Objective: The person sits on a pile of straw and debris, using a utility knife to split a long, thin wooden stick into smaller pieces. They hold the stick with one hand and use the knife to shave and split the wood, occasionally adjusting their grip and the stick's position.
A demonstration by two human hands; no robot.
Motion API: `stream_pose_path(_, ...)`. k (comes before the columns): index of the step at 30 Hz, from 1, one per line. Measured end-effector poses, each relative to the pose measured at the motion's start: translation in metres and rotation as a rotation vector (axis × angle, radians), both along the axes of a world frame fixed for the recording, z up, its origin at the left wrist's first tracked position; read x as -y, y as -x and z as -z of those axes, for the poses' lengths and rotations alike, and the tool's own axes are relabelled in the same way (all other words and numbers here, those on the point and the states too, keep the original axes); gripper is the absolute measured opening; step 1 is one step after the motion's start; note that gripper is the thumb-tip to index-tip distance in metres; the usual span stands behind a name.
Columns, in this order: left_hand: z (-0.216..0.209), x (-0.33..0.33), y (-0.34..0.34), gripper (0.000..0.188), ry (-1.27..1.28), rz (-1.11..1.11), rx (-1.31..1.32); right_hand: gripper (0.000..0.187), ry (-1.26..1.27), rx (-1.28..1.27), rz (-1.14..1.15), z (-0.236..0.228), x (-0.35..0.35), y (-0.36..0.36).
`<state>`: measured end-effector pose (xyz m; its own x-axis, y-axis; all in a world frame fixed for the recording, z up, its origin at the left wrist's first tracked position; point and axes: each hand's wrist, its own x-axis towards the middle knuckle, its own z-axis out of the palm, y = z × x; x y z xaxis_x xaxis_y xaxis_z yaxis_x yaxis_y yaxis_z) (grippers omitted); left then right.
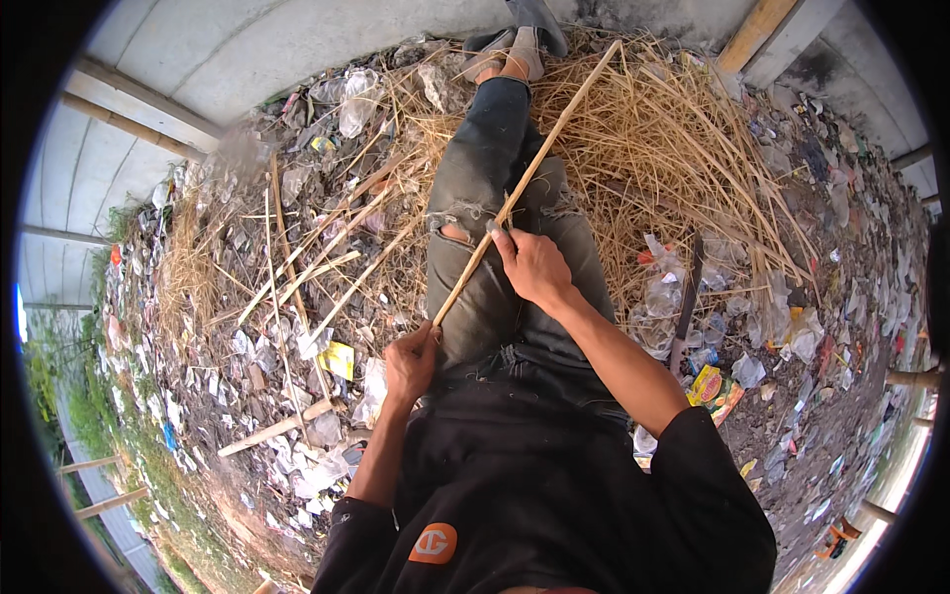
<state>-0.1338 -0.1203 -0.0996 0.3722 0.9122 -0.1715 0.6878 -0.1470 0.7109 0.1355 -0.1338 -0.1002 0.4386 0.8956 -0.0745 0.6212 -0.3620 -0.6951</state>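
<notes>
A long pale bamboo strip (pixel 557 134) slants across my outstretched legs (pixel 482 148), its far tip beyond my knees to the right. My left hand (pixel 411 363) is closed round the near end of this strip, beside my left thigh. Farther along, over my thighs, my right hand (pixel 535 265) grips it between thumb and fingers. Around the right hand's grip the strip looks slightly split or frayed. A long dark blade (pixel 687 302), probably a machete, lies on the ground to the right of my right thigh.
Thin straw-like shavings (pixel 663 158) are heaped right of my legs. Several cut bamboo strips (pixel 336 243) lie at the left, near a thicker bamboo piece (pixel 277 432). Plastic litter (pixel 361 104) covers the ground. A concrete wall (pixel 327 40) stands beyond my feet, with wooden poles (pixel 757 35).
</notes>
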Motion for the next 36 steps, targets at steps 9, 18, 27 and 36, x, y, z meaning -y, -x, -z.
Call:
stream_pose_path(9, -0.007, -0.008, 0.016, 0.034, 0.237, 0.033, 0.131, 0.051, -0.111, -1.105, 0.095, -0.008, 0.028, -0.038)
stream_pose_path(18, -0.051, -0.023, -0.004, 0.04, 0.617, 0.051, 0.431, 0.038, -0.03, -0.056, 0.447, 0.007, 0.088, -0.18)
stream_pose_path(27, -0.079, -0.034, -0.039, 0.037, 0.55, 0.204, 0.48, 0.035, 0.245, -0.093, 0.383, 0.015, 0.112, -0.185)
stream_pose_path(36, -0.092, -0.034, -0.063, 0.036, 0.564, 0.259, 0.511, 0.054, 0.115, 0.032, 0.264, -0.008, 0.099, -0.167)
